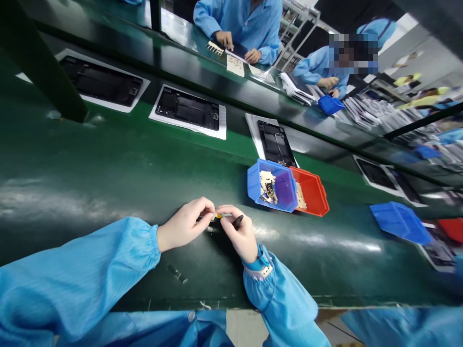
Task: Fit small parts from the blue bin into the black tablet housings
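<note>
Above the green bench, my left hand [190, 222] is closed in a pinch on one end of a small yellow-and-white part [218, 216]. My right hand [239, 233] meets it from the other side, fingertips at the part's other end. A dark, slim tool [238, 221] sticks out between the thumb and forefinger of that hand; its working tip is hidden, so I cannot tell its kind. Ahead and to the right stands a blue bin [292, 193] with small pale and dark parts in it. Beside it, a red bin [318, 195] holds pale pieces.
Black device housings [188, 108] lie on white sheets along the bench's far side. A green post [47, 62] rises at the left. Another blue bin [400, 222] stands at the right. Across the bench, a co-worker's hands [253, 56] handle a dark panel. A clear strip [177, 274] lies near me.
</note>
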Demonstrator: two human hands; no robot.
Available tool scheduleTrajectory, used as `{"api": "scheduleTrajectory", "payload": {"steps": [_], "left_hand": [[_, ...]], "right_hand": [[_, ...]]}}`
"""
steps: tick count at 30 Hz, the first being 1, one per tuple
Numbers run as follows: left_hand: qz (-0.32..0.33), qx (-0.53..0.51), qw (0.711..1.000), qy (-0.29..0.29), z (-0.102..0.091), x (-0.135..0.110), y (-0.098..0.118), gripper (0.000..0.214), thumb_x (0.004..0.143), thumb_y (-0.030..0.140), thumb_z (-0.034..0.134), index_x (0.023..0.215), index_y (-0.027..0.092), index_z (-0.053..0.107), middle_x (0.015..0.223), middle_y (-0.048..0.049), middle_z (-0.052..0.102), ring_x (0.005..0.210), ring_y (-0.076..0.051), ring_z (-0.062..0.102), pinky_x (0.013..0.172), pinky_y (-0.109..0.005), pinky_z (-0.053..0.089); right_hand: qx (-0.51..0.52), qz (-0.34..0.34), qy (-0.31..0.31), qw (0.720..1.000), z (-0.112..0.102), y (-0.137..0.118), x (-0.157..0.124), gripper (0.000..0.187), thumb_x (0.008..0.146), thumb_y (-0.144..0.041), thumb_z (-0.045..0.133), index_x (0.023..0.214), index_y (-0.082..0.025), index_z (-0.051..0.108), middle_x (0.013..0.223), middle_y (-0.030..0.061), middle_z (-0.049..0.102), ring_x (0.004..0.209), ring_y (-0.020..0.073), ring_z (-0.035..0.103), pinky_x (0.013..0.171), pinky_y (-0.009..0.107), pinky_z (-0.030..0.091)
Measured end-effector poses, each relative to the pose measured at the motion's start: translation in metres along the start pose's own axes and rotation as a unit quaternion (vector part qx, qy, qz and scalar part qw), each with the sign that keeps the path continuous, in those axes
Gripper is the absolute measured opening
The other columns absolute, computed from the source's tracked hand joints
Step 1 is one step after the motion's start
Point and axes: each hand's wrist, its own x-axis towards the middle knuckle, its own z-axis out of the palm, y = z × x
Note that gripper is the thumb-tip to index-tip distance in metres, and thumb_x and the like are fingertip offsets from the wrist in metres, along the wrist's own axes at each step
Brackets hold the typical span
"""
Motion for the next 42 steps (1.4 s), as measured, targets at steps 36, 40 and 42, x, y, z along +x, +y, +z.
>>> {"api": "scheduleTrajectory", "payload": {"steps": [36,40,42], "left_hand": [[0.127,0.178,0.972,0.082,-0.0044,-0.0018,0.0023,0.006,0.079,0.018,0.059,0.078,0.019,0.065,0.11,-0.0066,0.058,0.104,-0.022,0.052,0.092,-0.039,0.042],[0.102,0.151,0.981,0.071,-0.0043,-0.001,0.0006,0.008,0.083,0.018,0.055,0.08,0.019,0.062,0.11,-0.0065,0.056,0.107,-0.021,0.051,0.093,-0.038,0.041],[0.096,0.144,0.983,0.068,-0.0033,-0.001,0.0,0.007,0.083,0.016,0.054,0.08,0.018,0.06,0.111,-0.0065,0.055,0.107,-0.021,0.051,0.093,-0.038,0.04]], "right_hand": [[0.01,-0.004,0.019,1.0,-0.0005,0.0046,0.0019,0.006,0.074,-0.017,0.065,0.068,-0.019,0.067,0.079,0.0035,0.065,0.072,0.0154,0.06,0.067,0.03,0.048],[0.003,-0.007,0.024,1.0,-0.0001,0.0035,0.0023,0.007,0.075,-0.017,0.065,0.068,-0.018,0.066,0.078,0.0034,0.064,0.069,0.0139,0.058,0.058,0.026,0.044],[-0.002,-0.008,0.023,1.0,0.0006,0.0027,0.0024,0.007,0.075,-0.017,0.064,0.068,-0.018,0.065,0.078,0.0031,0.064,0.064,0.0124,0.055,0.052,0.024,0.04]]}}
